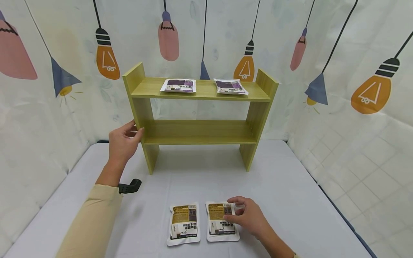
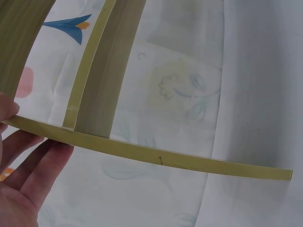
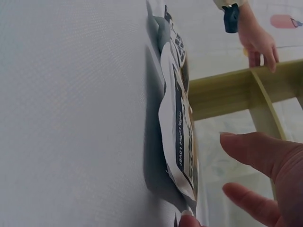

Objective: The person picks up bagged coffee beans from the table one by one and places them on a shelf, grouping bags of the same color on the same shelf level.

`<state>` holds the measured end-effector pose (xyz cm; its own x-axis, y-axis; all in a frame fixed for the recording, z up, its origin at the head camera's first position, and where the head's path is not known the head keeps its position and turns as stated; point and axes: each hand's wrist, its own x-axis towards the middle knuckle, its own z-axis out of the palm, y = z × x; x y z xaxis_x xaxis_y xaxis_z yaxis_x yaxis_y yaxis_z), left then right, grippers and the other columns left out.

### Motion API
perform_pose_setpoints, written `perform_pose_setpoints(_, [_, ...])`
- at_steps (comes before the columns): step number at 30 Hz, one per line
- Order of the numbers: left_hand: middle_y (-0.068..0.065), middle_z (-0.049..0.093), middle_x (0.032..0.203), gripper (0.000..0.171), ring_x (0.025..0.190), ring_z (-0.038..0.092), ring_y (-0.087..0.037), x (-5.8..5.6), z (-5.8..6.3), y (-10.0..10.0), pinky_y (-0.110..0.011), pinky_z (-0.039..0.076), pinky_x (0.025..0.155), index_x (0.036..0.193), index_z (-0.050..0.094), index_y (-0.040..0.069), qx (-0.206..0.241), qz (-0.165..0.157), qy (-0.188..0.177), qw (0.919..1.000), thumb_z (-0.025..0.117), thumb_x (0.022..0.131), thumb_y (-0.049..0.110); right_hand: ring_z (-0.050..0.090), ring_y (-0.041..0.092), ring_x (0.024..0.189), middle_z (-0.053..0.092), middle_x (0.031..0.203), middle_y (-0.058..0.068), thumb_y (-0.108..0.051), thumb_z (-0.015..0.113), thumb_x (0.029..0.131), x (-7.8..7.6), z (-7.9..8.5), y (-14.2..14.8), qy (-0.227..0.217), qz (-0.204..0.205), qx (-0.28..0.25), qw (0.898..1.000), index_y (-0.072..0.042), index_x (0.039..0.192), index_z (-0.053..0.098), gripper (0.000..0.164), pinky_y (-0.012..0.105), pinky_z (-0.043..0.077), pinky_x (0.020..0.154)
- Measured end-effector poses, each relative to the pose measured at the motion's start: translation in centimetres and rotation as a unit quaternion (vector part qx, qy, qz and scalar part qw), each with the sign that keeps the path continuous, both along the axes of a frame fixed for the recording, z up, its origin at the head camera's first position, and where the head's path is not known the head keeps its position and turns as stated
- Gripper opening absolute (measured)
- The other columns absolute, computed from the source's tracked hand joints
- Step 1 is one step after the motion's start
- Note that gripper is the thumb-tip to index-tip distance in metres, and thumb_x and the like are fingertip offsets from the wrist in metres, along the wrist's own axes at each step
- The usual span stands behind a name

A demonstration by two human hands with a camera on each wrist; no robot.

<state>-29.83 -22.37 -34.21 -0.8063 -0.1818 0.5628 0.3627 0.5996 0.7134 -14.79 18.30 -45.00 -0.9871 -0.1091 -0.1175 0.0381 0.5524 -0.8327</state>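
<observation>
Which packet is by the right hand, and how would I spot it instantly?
Start with the yellow-green shelf standing on the white table. In front of it lie a left packet and a right packet, both white with gold panels. You want the right packet: only it has the right hand over its edge.

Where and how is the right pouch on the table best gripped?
Probably pinch the pouch by its thin right rim, coming from the right: it lies flat, the right hand is on that side, and the other pouch sits close on its left.
</observation>
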Motion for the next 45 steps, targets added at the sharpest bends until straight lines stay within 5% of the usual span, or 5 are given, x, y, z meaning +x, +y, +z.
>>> perform_pose_setpoints(9, [-0.021,0.072,0.125,0.047,0.1,0.074,-0.04,-0.4,-0.1,-0.1,0.002,0.045,0.065,0.146,0.059,0.016,-0.002,0.002,0.01,0.9999,0.064,0.1,0.027,0.059,0.017,0.083,0.069,0.113,0.015,-0.029,0.095,0.069,-0.3,0.1,-0.5,0.022,0.015,0.058,0.998,-0.015,0.117,0.072,0.056,0.029,0.048,0.066])
perform_pose_setpoints(23, [-0.023,0.072,0.124,0.047,0.1,0.074,-0.041,-0.4,-0.3,-0.1,0.001,0.046,0.064,0.145,0.059,0.015,0.003,-0.002,0.013,0.9999,0.065,0.1,0.027,0.053,0.019,0.08,0.058,0.1,0.009,-0.022,0.095,0.068,-0.5,-0.5,-1.2,0.033,0.038,0.064,0.997,-0.013,0.113,0.072,0.051,0.023,0.044,0.061])
perform_pose_setpoints(45, [-0.021,0.072,0.125,0.047,0.1,0.073,-0.04,-0.4,-0.4,-0.1,0.001,0.046,0.064,0.145,0.059,0.015,0.003,0.004,0.013,0.9999,0.065,0.1,0.026,0.058,0.014,0.077,0.07,0.099,0.0,-0.024,0.095,0.068,-0.3,-0.4,-1.5,0.046,0.047,0.086,0.994,-0.02,0.11,0.073,0.048,0.025,0.045,0.064])
